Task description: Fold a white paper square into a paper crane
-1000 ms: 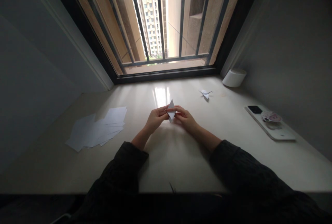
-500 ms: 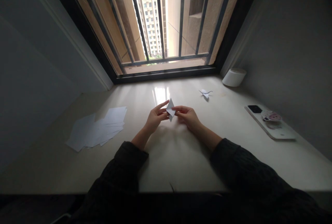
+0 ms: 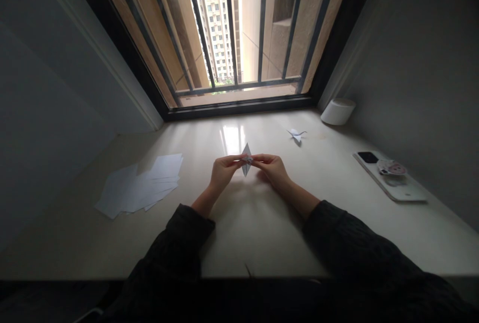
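Observation:
Between my two hands is a small folded piece of white paper (image 3: 246, 150), a narrow diamond with one point away from me and one toward me. My left hand (image 3: 223, 169) pinches its left side between thumb and fingers. On the right side, my right hand (image 3: 272, 166) pinches it in the same way. My fingertips nearly meet at its middle and cover part of the folds. A finished paper crane (image 3: 296, 136) with spread wings sits farther off to the right.
Several loose white sheets (image 3: 140, 185) lie overlapping at the left of the pale tabletop (image 3: 254, 233). To the right is a white phone (image 3: 396, 188) with a round grip on its back. A white cylinder (image 3: 338, 112) stands by the barred window (image 3: 239, 99).
My left fingers, spread along the paper before, have closed into a pinch at its middle. The folded paper looks narrower now. My right hand has barely moved.

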`<action>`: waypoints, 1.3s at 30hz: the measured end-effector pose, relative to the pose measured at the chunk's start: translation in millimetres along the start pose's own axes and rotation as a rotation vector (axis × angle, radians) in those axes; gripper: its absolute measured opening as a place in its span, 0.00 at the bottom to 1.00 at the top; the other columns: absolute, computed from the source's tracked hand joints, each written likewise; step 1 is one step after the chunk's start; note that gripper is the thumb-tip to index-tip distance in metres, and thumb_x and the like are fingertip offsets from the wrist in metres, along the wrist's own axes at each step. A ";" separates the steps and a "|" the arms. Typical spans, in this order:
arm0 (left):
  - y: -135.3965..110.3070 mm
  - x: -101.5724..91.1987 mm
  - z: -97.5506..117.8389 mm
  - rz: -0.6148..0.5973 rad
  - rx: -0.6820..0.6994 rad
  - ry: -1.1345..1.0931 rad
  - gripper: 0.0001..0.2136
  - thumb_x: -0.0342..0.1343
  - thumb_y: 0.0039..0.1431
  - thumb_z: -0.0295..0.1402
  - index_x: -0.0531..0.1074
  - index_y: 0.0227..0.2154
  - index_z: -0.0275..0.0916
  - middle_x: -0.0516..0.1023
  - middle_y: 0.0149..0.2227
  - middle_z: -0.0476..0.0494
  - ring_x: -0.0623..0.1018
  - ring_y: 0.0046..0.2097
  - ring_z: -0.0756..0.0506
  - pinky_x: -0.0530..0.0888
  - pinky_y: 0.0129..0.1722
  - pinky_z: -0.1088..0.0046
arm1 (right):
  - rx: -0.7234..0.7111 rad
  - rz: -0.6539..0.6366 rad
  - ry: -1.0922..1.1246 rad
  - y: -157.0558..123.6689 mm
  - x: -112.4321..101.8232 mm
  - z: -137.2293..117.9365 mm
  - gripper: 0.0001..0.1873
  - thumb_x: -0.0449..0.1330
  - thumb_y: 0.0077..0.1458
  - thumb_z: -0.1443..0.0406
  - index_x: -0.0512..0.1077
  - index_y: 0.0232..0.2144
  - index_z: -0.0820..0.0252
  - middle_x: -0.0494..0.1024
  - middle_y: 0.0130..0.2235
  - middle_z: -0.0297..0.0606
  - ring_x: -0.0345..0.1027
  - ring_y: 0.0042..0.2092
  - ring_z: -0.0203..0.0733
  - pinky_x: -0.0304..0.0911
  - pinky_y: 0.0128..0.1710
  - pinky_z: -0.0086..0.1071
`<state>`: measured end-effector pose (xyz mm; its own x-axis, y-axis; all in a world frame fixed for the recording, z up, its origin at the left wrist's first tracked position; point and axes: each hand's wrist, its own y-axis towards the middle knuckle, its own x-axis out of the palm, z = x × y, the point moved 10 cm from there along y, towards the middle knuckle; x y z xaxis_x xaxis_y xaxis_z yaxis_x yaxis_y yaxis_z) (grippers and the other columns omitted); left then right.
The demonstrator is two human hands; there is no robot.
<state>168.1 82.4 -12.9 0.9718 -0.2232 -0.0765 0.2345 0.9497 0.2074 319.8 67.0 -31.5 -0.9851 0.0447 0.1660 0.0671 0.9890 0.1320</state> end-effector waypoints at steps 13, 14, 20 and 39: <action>-2.1 -1.3 -14.4 0.081 -0.165 -0.230 0.18 0.68 0.42 0.38 0.77 0.37 0.36 0.81 0.33 0.41 0.79 0.36 0.45 0.74 0.41 0.66 | 0.051 0.021 0.075 1.2 -1.7 7.1 0.15 0.70 0.39 0.58 0.80 0.32 0.57 0.82 0.34 0.40 0.74 0.35 0.42 0.66 0.42 0.38; -2.4 -0.5 -14.9 0.080 -0.170 -0.243 0.18 0.68 0.42 0.38 0.77 0.37 0.36 0.81 0.33 0.41 0.79 0.35 0.46 0.74 0.41 0.66 | 0.051 0.024 0.080 1.2 -1.8 7.5 0.15 0.70 0.39 0.58 0.80 0.32 0.57 0.82 0.34 0.40 0.73 0.35 0.42 0.66 0.41 0.38; -4.5 -0.2 -18.0 0.107 -0.190 -0.297 0.17 0.67 0.43 0.38 0.76 0.36 0.35 0.81 0.34 0.41 0.79 0.36 0.45 0.74 0.42 0.66 | 0.064 0.059 0.078 -0.1 -3.7 8.8 0.16 0.71 0.36 0.58 0.80 0.30 0.58 0.81 0.30 0.39 0.72 0.32 0.40 0.65 0.39 0.36; -5.7 13.9 -14.2 -0.014 -0.175 -0.143 0.21 0.65 0.44 0.39 0.75 0.42 0.35 0.80 0.32 0.41 0.78 0.35 0.45 0.73 0.36 0.69 | -0.237 0.061 -0.152 -4.8 -4.3 -17.1 0.14 0.63 0.50 0.59 0.78 0.40 0.53 0.79 0.38 0.39 0.72 0.40 0.43 0.67 0.41 0.37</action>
<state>179.9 77.0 -29.0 0.9653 -0.2533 0.0638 0.2515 0.9673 0.0341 326.4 59.7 -16.2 -0.9893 0.1414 0.0348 0.1445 0.9241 0.3539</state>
